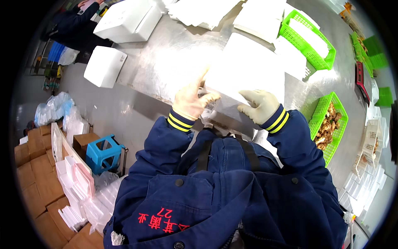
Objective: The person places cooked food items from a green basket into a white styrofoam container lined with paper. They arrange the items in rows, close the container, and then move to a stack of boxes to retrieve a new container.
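Note:
A white foam box [253,62], washed out by glare, stands on the metal table [153,62] in front of me. My left hand [191,99], in a pale glove, is at its left near corner, index finger stretched forward and thumb pointing right. Beside that thumb a small printed label [210,106] shows in part. Over the box's near edge is my right hand [261,104], gloved too, fingers and thumb apart with nothing between them. Glare hides whether either hand touches the box. To the right, a green plastic crate [328,129] holds brown mushrooms [330,124].
Foam boxes [128,20] stand at the far left, with a smaller white one [104,66] at the table edge. Another green crate [309,39] lies far right, near a red-framed device [361,82]. A blue stool [103,154] and cartons [35,178] are left. A co-worker [76,25] stands far left.

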A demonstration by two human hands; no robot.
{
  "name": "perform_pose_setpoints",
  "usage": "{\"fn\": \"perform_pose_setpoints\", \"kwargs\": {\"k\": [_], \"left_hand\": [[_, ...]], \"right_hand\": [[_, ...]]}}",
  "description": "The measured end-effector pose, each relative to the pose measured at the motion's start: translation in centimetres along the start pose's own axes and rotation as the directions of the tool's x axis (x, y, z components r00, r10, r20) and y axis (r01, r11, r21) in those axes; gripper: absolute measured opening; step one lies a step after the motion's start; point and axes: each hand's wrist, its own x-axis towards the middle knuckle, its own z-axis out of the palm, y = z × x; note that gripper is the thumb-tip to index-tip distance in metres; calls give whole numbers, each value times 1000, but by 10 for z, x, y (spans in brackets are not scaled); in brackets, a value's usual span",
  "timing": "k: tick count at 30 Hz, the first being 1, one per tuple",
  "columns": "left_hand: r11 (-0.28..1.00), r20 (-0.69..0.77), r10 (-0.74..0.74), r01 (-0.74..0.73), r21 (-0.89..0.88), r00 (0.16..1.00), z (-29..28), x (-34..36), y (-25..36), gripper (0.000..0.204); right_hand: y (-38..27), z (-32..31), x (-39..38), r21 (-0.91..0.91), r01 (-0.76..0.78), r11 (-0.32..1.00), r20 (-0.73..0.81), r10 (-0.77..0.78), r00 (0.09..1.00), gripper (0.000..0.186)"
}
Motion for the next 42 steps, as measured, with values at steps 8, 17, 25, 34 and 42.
{"fn": "perform_pose_setpoints", "kwargs": {"k": [8,17,25,34,42], "left_hand": [[823,108,-289,305,-480,951,-29,40,-115,62],[853,392,-404,495,-164,827,-37,45,-157,93],[801,277,-584,597,42,763,-18,41,-150,74],[820,353,-485,556,-134,800,-23,12,-188,70],[908,220,-356,392,-146,908,1,25,-190,74]], "right_hand": [[34,69,49,-344,10,939,-51,-30,998,40],[46,99,78,-495,-135,858,-119,87,989,69],[43,118,98,-360,-343,868,5,369,929,51],[43,115,101,-288,-401,870,12,422,907,39],[46,117,101,-321,-399,859,-6,419,908,39]]}}
